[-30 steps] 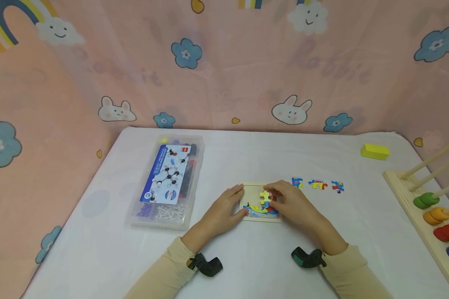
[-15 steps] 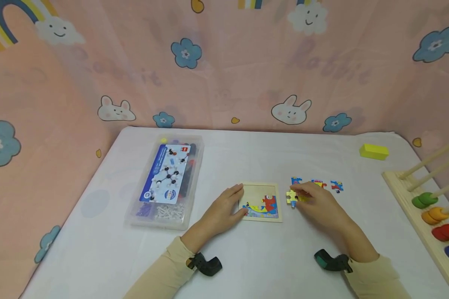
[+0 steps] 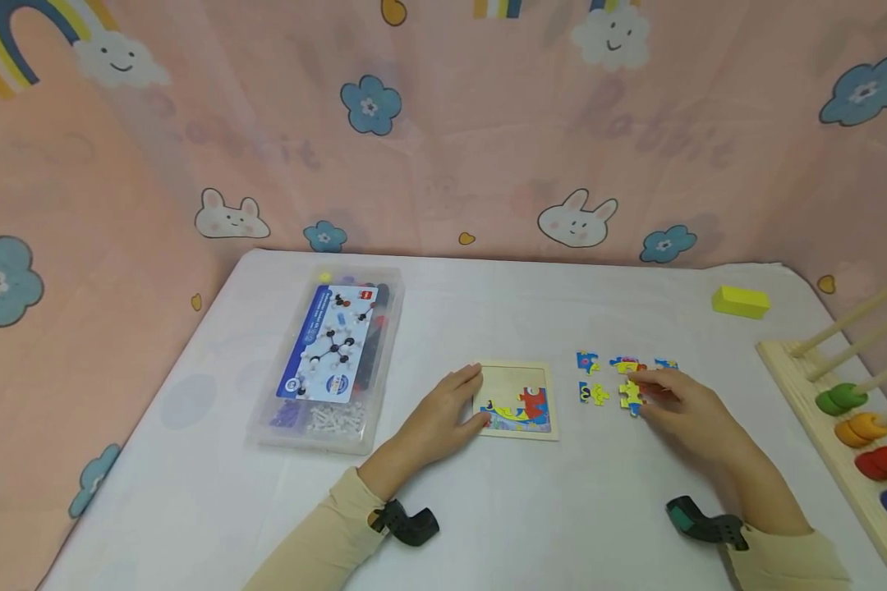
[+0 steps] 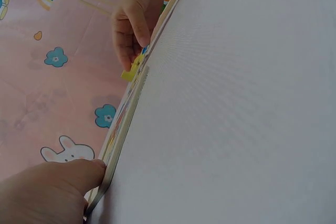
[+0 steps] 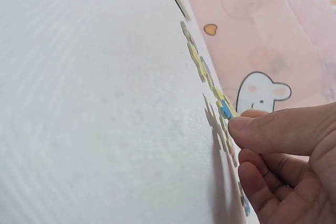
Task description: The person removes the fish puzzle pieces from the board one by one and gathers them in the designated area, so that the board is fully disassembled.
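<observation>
A square wooden puzzle tray (image 3: pixel 516 366) lies on the white table with a few joined pieces, a red one (image 3: pixel 534 402) among them. My left hand (image 3: pixel 438 414) rests against its left side; in the left wrist view the thumb (image 4: pixel 93 169) lies on the rim. My right hand (image 3: pixel 698 414) pinches a yellow and blue jigsaw piece (image 3: pixel 631 396) between thumb and fingers, just above the table and right of the tray. Beside it lie a yellow piece (image 3: pixel 595 393) and a blue piece (image 3: pixel 587 362). Behind the hand, two more pieces are partly covered.
On the left stands a clear plastic case (image 3: pixel 384 402) with a molecule-model label. A yellow block (image 3: pixel 741 301) sits at the back right. Along the right edge is a wooden peg stand (image 3: pixel 791 386) with coloured rings. A patterned pink cloth (image 3: pixel 443 164) hangs behind the table.
My right hand has lifted the yellow and blue piece off the tray and carried it right, in front of the loose pieces. The left hand has stayed at the tray.
</observation>
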A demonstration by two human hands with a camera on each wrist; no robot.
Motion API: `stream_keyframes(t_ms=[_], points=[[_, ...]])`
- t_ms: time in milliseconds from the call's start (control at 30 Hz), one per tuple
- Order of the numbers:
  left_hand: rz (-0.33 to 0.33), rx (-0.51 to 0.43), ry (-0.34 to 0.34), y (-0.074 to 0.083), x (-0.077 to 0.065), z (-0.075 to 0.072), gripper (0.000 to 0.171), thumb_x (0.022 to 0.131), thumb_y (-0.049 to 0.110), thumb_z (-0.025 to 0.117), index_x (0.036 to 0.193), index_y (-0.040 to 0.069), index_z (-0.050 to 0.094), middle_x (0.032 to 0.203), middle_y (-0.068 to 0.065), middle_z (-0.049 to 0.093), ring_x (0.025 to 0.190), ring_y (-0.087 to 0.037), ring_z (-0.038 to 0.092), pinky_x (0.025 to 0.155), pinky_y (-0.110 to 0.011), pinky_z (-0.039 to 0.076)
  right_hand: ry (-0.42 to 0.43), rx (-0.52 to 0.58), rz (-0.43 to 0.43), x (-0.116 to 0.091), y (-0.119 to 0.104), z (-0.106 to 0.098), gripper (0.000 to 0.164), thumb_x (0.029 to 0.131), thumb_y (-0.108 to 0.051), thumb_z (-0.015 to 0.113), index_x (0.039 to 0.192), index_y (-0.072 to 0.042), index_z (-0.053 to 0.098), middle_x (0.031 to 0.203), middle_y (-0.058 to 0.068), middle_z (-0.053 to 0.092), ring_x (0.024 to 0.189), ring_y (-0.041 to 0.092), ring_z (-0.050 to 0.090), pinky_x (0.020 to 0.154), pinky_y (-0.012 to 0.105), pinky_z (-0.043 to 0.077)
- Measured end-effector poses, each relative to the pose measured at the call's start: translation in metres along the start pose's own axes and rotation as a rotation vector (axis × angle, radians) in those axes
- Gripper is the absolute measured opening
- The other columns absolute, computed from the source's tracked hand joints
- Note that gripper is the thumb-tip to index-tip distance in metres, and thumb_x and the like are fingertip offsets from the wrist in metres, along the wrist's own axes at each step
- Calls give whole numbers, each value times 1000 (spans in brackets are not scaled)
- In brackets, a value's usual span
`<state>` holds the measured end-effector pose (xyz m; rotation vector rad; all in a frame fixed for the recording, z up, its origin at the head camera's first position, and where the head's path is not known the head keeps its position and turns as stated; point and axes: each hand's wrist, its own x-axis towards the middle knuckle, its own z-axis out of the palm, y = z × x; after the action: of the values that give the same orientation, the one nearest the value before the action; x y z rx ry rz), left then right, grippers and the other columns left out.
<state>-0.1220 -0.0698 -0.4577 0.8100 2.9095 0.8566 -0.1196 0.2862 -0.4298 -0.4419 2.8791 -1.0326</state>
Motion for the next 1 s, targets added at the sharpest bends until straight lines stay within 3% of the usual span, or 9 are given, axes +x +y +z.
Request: stream_keyframes(t_ms=[200, 333, 467, 567, 633, 1000], points=[[1, 2, -1, 1, 0, 0, 60, 91, 31, 63, 139, 0, 45, 150, -10, 38, 139, -24, 35, 117, -34, 26, -3, 4, 27, -4, 10, 0, 40, 87, -11, 67, 126, -5, 57, 125, 18, 54, 97, -25, 33, 81, -7, 31], [1, 2, 2, 1, 0, -1, 60, 91, 31, 64, 139, -1, 45, 150, -10, 38, 139, -24, 35, 117, -35, 27, -2, 4, 23, -4, 11, 1, 40, 88, -12, 66, 126, -5, 57, 124, 18, 54, 97, -20, 36, 80, -6, 31], [5, 3, 5, 1, 0, 0, 60, 91, 31, 64, 138, -1, 46, 149, -10, 39, 139, -23, 35, 117, -35, 27, -3, 25, 17, -4, 12, 3, 39, 89, -11, 65, 126, -4, 57, 127, 21, 51, 113, 8, 45, 83, -8, 25], [3, 7, 1, 0, 0, 0, 60, 91, 31, 63, 139, -1, 45, 150, -10, 38, 139, -23, 34, 117, -35, 27, -10, 40, 23, -4, 11, 4, 39, 89, -11, 64, 127, -5, 56, 130, 22, 48, 120, 34, 42, 83, -10, 18], [-1, 9, -2, 0, 0, 0, 60, 91, 31, 63, 139, -1, 45, 150, -10, 38, 140, -23, 34, 117, -35, 27, -15, 54, 25, -4, 11, 5, 39, 90, -11, 63, 127, -4, 56, 130, 23, 47, 121, 42, 39, 82, -10, 15], [2, 5, -2, -1, 0, 0, 60, 91, 31, 63, 139, -1, 45, 150, -10, 38, 140, -22, 34, 118, -34, 26, -15, 65, 9, -4, 12, 7, 40, 89, -11, 64, 128, -3, 56, 127, 21, 47, 116, 37, 39, 84, -9, 15]])
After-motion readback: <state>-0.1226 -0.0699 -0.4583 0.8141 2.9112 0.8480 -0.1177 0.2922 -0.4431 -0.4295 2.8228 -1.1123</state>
